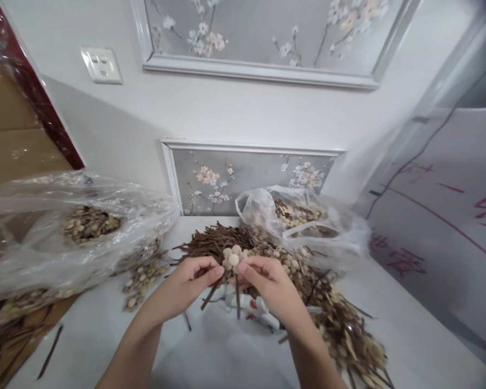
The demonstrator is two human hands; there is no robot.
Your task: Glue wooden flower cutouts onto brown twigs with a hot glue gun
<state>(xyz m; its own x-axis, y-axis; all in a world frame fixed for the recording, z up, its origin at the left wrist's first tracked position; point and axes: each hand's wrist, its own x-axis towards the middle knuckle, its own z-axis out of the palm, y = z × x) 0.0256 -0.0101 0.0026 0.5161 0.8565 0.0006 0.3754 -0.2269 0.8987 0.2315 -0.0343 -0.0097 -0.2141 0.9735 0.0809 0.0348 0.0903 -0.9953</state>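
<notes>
Between my hands is a small cluster of pale round pieces (234, 259), with a brown stem (238, 302) hanging below it. My left hand (194, 281) pinches at the cluster's left side, and another brown stick (210, 294) slants down from those fingers. On the right side, my right hand (267, 275) holds the cluster between thumb and forefinger. Just behind the hands lies a pile of brown sticks (213, 240). Something white and red (253, 305), partly hidden, rests on the table under my right hand.
Clear plastic bags with pale round pieces stand at the left (36, 243) and back right (344, 232). Loose pieces (140, 281) lie left of the hands; a mixed heap (348, 329) spreads to the right. A single stick (51, 351) lies front left on the white table (89, 329).
</notes>
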